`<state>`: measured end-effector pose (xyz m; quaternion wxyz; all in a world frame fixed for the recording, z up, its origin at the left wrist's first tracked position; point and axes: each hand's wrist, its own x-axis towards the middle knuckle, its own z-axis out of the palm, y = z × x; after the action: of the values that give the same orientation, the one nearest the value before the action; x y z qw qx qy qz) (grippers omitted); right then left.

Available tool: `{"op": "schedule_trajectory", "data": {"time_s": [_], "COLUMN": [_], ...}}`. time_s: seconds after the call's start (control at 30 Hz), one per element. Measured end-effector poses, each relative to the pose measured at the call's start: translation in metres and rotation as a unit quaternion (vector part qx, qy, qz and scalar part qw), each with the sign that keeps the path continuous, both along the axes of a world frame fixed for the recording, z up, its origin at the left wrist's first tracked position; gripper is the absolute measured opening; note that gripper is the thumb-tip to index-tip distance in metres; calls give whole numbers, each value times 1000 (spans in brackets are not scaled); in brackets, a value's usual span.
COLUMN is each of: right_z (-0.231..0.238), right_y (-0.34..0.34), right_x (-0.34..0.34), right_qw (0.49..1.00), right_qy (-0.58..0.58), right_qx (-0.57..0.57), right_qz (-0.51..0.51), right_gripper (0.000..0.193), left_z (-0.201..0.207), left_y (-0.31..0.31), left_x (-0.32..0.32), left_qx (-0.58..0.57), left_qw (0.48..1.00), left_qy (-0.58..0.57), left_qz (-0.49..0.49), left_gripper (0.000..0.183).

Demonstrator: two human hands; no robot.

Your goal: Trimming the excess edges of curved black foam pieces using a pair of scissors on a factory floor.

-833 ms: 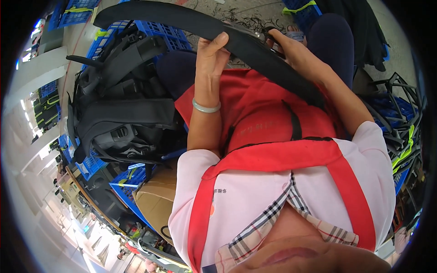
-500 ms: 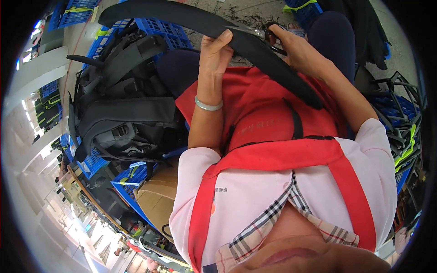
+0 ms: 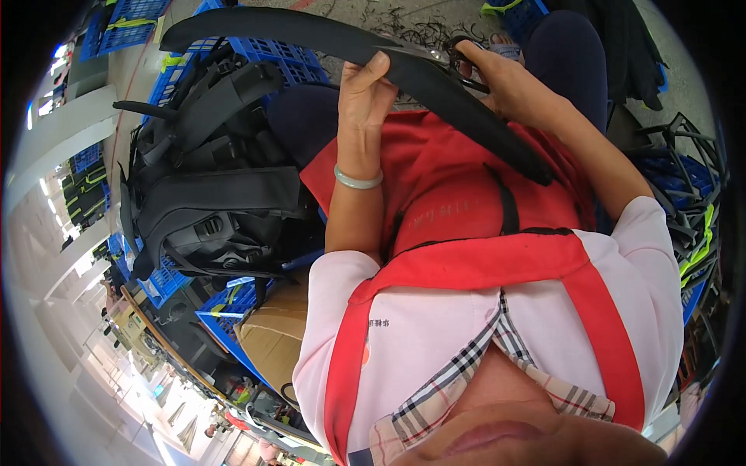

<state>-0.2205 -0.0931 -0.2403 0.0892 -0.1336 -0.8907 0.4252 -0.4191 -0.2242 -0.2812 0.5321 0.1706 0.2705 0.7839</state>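
Note:
A long, curved black padded strap [image 3: 311, 35] stretches across in front of me, from the far left down over my red apron. My left hand [image 3: 367, 89] grips it near its middle, thumb on top and fingers underneath. In my right hand [image 3: 513, 81] is a pair of scissors [image 3: 466, 66], with fingers through the dark handle loops. The scissors' metal blades lie along the strap's far edge, close to my left thumb. Whether the blades are closed cannot be made out.
Black padded straps with buckles [image 3: 217, 210] are heaped at my left on blue crates [image 3: 287, 58]. A cardboard box [image 3: 272, 334] stands below them. On my right, another blue crate [image 3: 691, 175] holds black straps. Dark scraps [image 3: 420, 31] litter the floor ahead.
The strap and both hands have shifted very slightly. The left hand still grips the strap and the right hand still holds the scissors at its edge.

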Motion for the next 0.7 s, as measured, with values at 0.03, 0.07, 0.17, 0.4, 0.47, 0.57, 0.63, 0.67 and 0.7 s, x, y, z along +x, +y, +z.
{"op": "schedule_trajectory", "data": {"time_s": [0.03, 0.07, 0.17, 0.4, 0.47, 0.57, 0.63, 0.67, 0.7], "right_z": [-5, -9, -16, -46, -62, -80, -68, -53, -40], "right_y": [0, -1, -4, -10, -5, 5, 7, 5, 6], "right_x": [-1, -2, -9, -14, -14, -16, -20, -18, -18], "right_qw": [1000, 1000, 999, 980, 981, 972, 962, 964, 964], "right_qy": [0, -14, -37, 52, 81, 112, 115, 89, 66], "right_qx": [0, 1, 4, -191, -175, -201, -240, -231, -220], "right_qz": [-1, -11, -24, -30, -32, -51, -64, -97, -133], "right_gripper": [51, 50, 48, 31, 29, 26, 27, 28, 30], "left_z": [0, 0, -1, 7, 8, 1, 3, 5, 8], "left_y": [1, 1, 0, 6, 12, 11, 6, 3, 4], "left_x": [1, 2, 2, 5, 5, 2, 0, 0, 0], "left_qx": [3, 3, 6, -16, -16, -2, -28, -25, -43], "left_qw": [1000, 1000, 1000, 998, 998, 1000, 999, 999, 997], "left_qy": [-7, -7, -9, -51, -63, -22, -22, -20, -33], "left_qz": [1, 0, 6, 14, 21, 6, 32, 39, 50], "left_gripper": [29, 29, 28, 22, 20, 22, 22, 22, 20]}}
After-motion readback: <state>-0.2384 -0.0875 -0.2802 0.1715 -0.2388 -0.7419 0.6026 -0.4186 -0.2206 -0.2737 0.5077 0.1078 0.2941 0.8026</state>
